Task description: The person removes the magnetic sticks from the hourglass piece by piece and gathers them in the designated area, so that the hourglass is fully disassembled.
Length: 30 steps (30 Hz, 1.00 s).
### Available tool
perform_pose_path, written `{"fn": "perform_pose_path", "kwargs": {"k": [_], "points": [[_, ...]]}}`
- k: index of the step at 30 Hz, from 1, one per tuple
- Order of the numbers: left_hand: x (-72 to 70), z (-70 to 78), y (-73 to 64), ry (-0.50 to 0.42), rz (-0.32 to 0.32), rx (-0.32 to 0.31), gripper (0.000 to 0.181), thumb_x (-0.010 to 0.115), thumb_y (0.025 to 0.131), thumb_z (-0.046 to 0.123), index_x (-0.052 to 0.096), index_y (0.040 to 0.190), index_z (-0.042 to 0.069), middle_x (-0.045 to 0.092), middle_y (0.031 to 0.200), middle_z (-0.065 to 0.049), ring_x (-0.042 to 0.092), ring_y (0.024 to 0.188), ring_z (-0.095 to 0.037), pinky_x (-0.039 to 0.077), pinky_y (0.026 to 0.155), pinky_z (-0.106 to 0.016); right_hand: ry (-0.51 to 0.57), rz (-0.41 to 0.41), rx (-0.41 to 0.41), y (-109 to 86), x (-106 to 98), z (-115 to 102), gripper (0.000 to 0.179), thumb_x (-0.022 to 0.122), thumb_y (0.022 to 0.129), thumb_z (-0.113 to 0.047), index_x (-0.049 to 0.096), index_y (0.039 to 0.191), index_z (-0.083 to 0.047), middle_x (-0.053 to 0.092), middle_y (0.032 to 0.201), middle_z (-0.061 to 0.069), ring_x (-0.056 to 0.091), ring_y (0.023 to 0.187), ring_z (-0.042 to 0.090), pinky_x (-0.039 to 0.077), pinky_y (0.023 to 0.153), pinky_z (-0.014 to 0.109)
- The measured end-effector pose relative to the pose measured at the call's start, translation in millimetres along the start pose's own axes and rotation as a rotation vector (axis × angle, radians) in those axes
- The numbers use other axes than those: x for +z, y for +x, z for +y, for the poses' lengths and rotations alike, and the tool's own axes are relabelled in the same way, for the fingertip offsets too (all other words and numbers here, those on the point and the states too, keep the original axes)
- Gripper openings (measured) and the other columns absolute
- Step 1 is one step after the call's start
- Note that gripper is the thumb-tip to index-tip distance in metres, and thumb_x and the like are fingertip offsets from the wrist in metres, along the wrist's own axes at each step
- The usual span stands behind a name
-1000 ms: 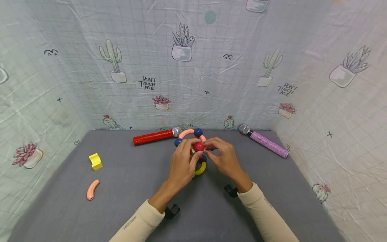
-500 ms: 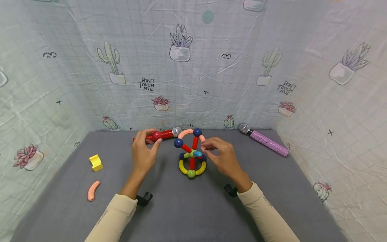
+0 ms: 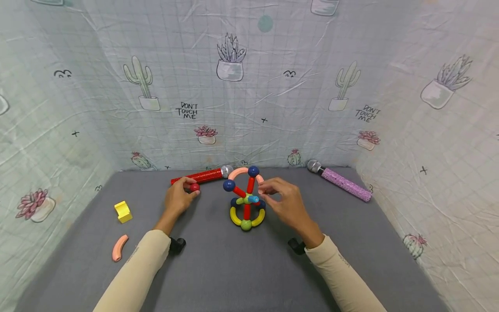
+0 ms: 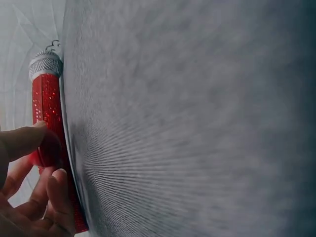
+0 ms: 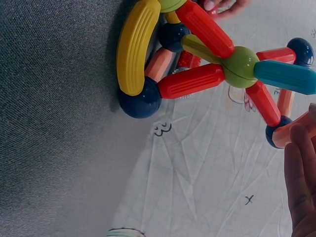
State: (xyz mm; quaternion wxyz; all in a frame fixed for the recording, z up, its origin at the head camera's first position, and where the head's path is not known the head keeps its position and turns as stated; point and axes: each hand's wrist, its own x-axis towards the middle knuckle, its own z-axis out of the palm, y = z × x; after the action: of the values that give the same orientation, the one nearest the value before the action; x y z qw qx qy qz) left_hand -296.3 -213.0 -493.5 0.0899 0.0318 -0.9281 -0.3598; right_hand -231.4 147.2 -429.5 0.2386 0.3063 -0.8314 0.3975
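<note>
My left hand [image 3: 177, 200] pinches a red ball [image 3: 194, 187] between thumb and fingers, low by the table in front of the red glitter microphone [image 3: 204, 176]. In the left wrist view the ball [image 4: 49, 148] overlaps the microphone's handle. A construction of magnetic sticks and balls stands mid-table, with a green hub ball [image 5: 240, 67], red sticks, a blue stick [image 5: 286, 77] pointing out and yellow curved sticks at its base. At its right side my right hand [image 3: 287, 203] pinches a salmon curved stick [image 5: 291, 131] joined to a dark blue ball [image 5: 275, 132].
A purple glitter microphone [image 3: 345, 184] lies at the back right. On the left of the grey table [image 3: 218, 277] are a yellow block [image 3: 123, 212] and a loose salmon curved stick [image 3: 119, 248]. Patterned cloth [image 3: 265, 82] rises behind and along both sides.
My left hand has carried the red ball away from the construction, leftward and then down beside the red microphone. My right hand keeps its place at the construction.
</note>
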Motion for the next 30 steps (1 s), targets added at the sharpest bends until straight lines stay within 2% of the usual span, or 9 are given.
{"fn": "perform_pose_path", "kwargs": {"k": [4, 8, 16, 21, 26, 28, 30], "points": [[0.9, -3.0, 3.5, 0.039, -0.051, -0.011, 0.038, 0.083, 0.094, 0.02, 0.068, 0.128, 0.012, 0.075, 0.12, -0.019, 0.066, 0.112, -0.038, 0.05, 0.091, -0.052, 0.005, -0.004, -0.004, -1.0, 2, 1, 0.022, 0.087, 0.086, -0.002, 0.08, 0.106, -0.008, 0.077, 0.107, 0.002, 0.075, 0.092, 0.015, 0.064, 0.081, 0.031], [1.9, -4.1, 2.9, 0.061, -0.064, -0.011, 0.037, 0.083, 0.093, 0.02, 0.069, 0.127, 0.012, 0.075, 0.119, -0.019, 0.066, 0.111, -0.038, 0.05, 0.09, -0.051, 0.005, -0.008, 0.001, -2.0, 3, 2, 0.023, 0.087, 0.085, 0.0, 0.08, 0.105, -0.008, 0.078, 0.109, 0.002, 0.075, 0.093, 0.015, 0.064, 0.081, 0.032], [0.9, 0.2, -4.3, 0.062, -0.041, -0.003, 0.04, 0.082, 0.094, 0.019, 0.067, 0.131, 0.013, 0.073, 0.126, -0.02, 0.063, 0.12, -0.039, 0.049, 0.096, -0.057, 0.004, -0.002, -0.013, -4.1, 5, 3, 0.023, 0.087, 0.084, 0.002, 0.081, 0.104, -0.008, 0.078, 0.109, 0.003, 0.076, 0.093, 0.015, 0.064, 0.08, 0.031], [0.6, 3.3, -9.9, 0.067, 0.024, 0.02, 0.035, 0.079, 0.096, 0.023, 0.069, 0.128, 0.015, 0.067, 0.127, -0.021, 0.059, 0.117, -0.039, 0.048, 0.095, -0.056, 0.007, -0.026, -0.003, -7.1, 6, 3, 0.021, 0.086, 0.087, -0.002, 0.081, 0.106, -0.008, 0.078, 0.112, 0.002, 0.076, 0.096, 0.015, 0.064, 0.082, 0.031], [-1.7, 22.7, -15.0, 0.062, 0.121, 0.107, 0.031, 0.073, 0.1, 0.032, 0.071, 0.126, 0.015, 0.064, 0.12, -0.019, 0.057, 0.1, -0.035, 0.047, 0.085, -0.051, 0.016, -0.027, 0.0, -9.8, 6, 4, 0.024, 0.086, 0.086, 0.002, 0.08, 0.108, -0.007, 0.078, 0.113, 0.003, 0.076, 0.097, 0.017, 0.064, 0.082, 0.032], [-3.4, 36.8, -17.8, 0.005, 0.124, 0.152, 0.03, 0.071, 0.102, 0.034, 0.072, 0.126, 0.015, 0.065, 0.119, -0.017, 0.059, 0.097, -0.033, 0.048, 0.084, -0.048, 0.022, -0.025, 0.001, -10.8, 6, 4, 0.027, 0.086, 0.085, 0.005, 0.08, 0.109, -0.007, 0.078, 0.113, 0.003, 0.077, 0.097, 0.018, 0.064, 0.082, 0.033], [-4.4, 51.7, -20.6, -0.096, 0.09, 0.193, 0.032, 0.07, 0.103, 0.036, 0.071, 0.128, 0.014, 0.067, 0.121, -0.015, 0.062, 0.1, -0.032, 0.051, 0.088, -0.048, 0.025, -0.025, 0.002, -12.2, 7, 4, 0.03, 0.085, 0.084, 0.007, 0.08, 0.11, -0.007, 0.078, 0.114, 0.003, 0.077, 0.097, 0.018, 0.065, 0.082, 0.034]]}}
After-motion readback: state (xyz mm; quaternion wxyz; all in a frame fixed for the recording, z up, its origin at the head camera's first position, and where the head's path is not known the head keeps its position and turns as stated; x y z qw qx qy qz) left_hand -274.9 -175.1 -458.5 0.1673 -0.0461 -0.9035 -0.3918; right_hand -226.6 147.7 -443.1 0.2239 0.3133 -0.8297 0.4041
